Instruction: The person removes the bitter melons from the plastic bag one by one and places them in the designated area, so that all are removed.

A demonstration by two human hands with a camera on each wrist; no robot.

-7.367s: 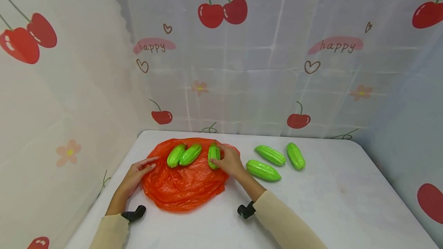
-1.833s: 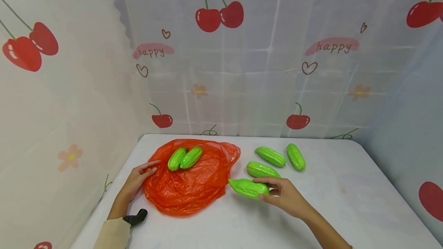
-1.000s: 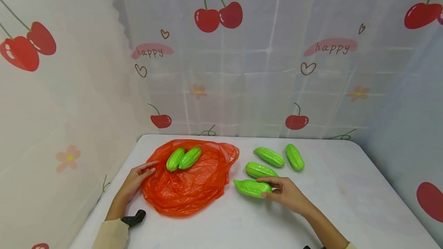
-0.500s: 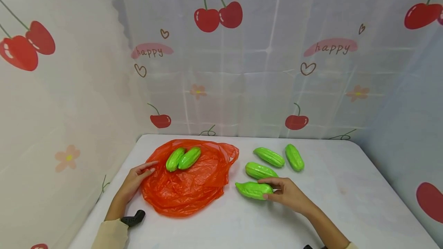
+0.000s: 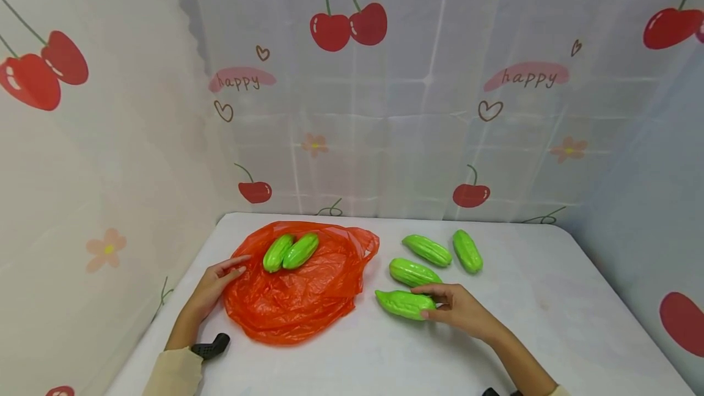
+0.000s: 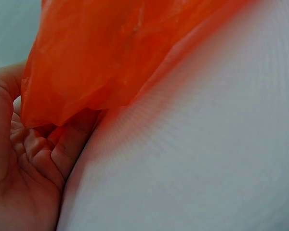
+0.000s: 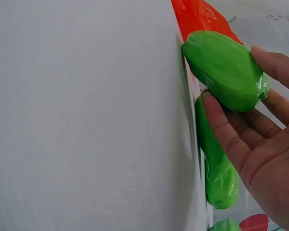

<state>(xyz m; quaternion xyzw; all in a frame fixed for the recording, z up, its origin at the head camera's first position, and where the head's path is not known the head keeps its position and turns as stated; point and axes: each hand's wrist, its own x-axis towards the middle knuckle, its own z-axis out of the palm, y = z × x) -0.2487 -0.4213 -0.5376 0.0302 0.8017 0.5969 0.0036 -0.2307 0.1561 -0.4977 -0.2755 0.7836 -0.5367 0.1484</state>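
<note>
In the head view my right hand (image 5: 459, 310) grips the blunt end of a glossy green bitter melon (image 5: 404, 304), fingers on its far side and thumb on its near side. Its pointed end faces left, towards an orange-red plastic bag (image 5: 299, 310). The right wrist view shows the same bitter melon (image 7: 224, 70) between thumb and fingers, close over the table. My left hand (image 5: 211, 289) is at the bag's left edge. In the left wrist view, the bag's thin film (image 6: 86, 62) hangs over its curled fingers, hiding the fingertips. Two bitter melons (image 5: 291, 252) lie side by side on the bag.
Just behind the held one lies another bitter melon (image 5: 412, 271). Farther back are a second melon (image 5: 428, 249) and a third melon (image 5: 467, 250). All rest on the white table (image 5: 550, 322), below a cherry-printed curtain (image 5: 407, 109).
The bitter melon that my right hand held on the bag's right side 7.4 seconds ago is now off the bag, nearer the front. Lately it has shifted slightly right. My left hand has stayed put.
</note>
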